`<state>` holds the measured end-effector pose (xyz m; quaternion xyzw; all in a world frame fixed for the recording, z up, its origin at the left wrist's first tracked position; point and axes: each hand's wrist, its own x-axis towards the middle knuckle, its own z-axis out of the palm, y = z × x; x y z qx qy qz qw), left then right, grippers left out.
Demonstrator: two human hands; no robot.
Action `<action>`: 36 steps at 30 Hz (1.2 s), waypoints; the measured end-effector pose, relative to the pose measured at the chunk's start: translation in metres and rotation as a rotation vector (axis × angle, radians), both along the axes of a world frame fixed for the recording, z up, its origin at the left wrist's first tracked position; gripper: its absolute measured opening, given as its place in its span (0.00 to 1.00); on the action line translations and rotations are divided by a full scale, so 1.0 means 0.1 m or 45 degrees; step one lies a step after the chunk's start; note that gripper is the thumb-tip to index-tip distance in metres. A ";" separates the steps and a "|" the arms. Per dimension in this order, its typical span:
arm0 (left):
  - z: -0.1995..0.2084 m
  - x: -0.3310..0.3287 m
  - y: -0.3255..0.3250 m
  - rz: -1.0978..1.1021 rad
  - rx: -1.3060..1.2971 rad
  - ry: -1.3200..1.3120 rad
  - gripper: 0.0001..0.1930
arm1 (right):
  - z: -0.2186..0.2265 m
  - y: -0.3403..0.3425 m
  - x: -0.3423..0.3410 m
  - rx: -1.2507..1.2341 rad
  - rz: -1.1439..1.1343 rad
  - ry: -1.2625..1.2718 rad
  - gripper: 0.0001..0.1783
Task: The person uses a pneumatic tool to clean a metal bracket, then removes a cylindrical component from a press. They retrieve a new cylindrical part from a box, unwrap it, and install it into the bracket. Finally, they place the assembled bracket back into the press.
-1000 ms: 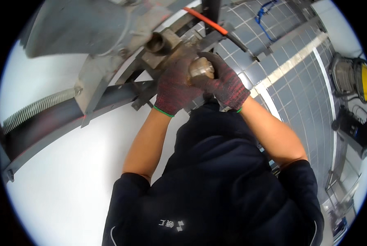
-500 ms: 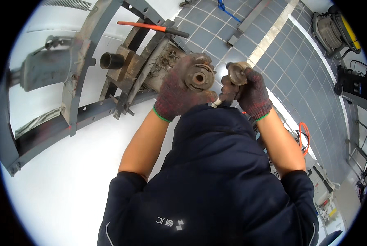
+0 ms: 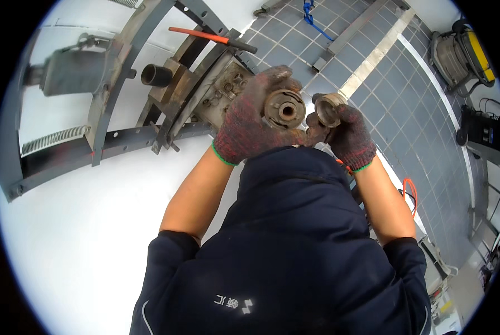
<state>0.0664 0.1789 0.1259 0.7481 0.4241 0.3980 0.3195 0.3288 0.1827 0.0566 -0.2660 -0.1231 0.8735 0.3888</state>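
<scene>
Both my hands wear dark, stained knit work gloves with green cuff edges. My left hand is closed round a greasy, round metal hub, whose toothed centre hole faces up toward me. Close beside it, my right hand grips a smaller metal cup by its side, thumb near the rim. The cup is tilted, with its hollow partly showing. The fingers of the two gloves nearly meet below the parts; whether they touch I cannot tell.
At left stands a grey press frame with springs, a jack and a short pipe. A red-handled bar lies across it. Behind my left hand, a metal tray holds several rings. A hose reel stands far right.
The hub has shifted right, closer to the cup. My right hand has turned the cup, and its hollow now shows differently. The whole view has shifted slightly.
</scene>
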 end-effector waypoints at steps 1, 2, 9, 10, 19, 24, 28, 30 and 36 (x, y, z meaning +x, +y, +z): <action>0.06 -0.01 -0.03 0.012 -0.005 0.022 0.56 | 0.05 0.00 -0.04 -0.023 -0.007 0.021 0.29; 0.09 -0.02 -0.04 0.024 -0.010 0.045 0.55 | 0.08 0.01 -0.07 -0.046 -0.013 0.041 0.30; 0.11 -0.10 -0.13 0.142 0.069 -0.004 0.55 | 0.32 0.09 -0.18 0.091 0.349 0.332 0.39; 0.09 -0.12 -0.14 0.155 0.070 -0.024 0.54 | 0.36 0.11 -0.20 0.095 0.357 0.368 0.38; 0.05 -0.12 -0.17 0.189 0.033 -0.090 0.50 | 0.40 0.25 -0.23 0.144 0.405 0.350 0.31; 0.01 -0.04 -0.13 0.263 0.016 -0.029 0.44 | 0.38 0.28 -0.17 0.114 0.394 0.342 0.29; -0.23 0.03 -0.19 0.440 -0.919 -1.030 0.38 | 0.36 0.28 -0.07 0.223 0.391 0.141 0.32; -0.36 0.04 -0.20 0.489 -1.451 -1.517 0.42 | 0.33 0.32 -0.07 0.107 0.365 0.222 0.33; -0.35 0.24 -0.15 0.685 -1.655 -1.430 0.46 | 0.16 0.35 0.15 -0.008 0.347 0.192 0.36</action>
